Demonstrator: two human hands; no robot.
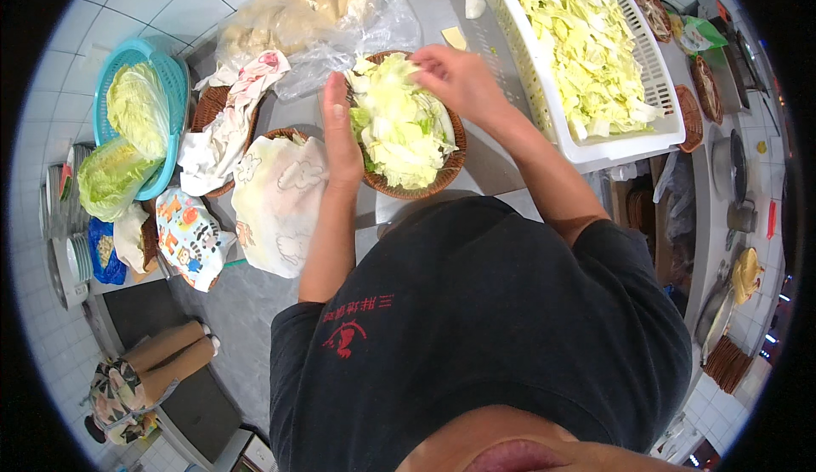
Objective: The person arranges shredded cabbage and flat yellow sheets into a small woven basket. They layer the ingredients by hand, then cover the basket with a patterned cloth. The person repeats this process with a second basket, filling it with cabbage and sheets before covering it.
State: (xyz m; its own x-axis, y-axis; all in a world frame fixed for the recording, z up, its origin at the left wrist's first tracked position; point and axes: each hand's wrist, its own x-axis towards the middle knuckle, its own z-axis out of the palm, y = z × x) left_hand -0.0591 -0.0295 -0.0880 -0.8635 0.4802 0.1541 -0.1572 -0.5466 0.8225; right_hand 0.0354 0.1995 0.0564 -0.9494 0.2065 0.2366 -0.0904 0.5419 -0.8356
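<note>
A round brown wicker basket (460,164) stands on the counter before me, heaped with pale green and yellow torn cabbage leaves (405,131). My left hand (341,137) rests upright against the basket's left side, its palm facing the leaves. Over the basket's upper right my right hand (456,80) has its thumb and fingertips bent together at a bit of leaf; how firmly they hold it is hard to tell. To the right is a white perforated plastic crate (580,152) full of chopped cabbage (590,44).
Cloth-covered baskets (284,201) stand close on my left. Beyond them a turquoise colander (175,115) bears cabbage heads (137,111). A clear plastic bag of light brown pieces (299,19) lies at the back. Another person (146,376) is at the lower left.
</note>
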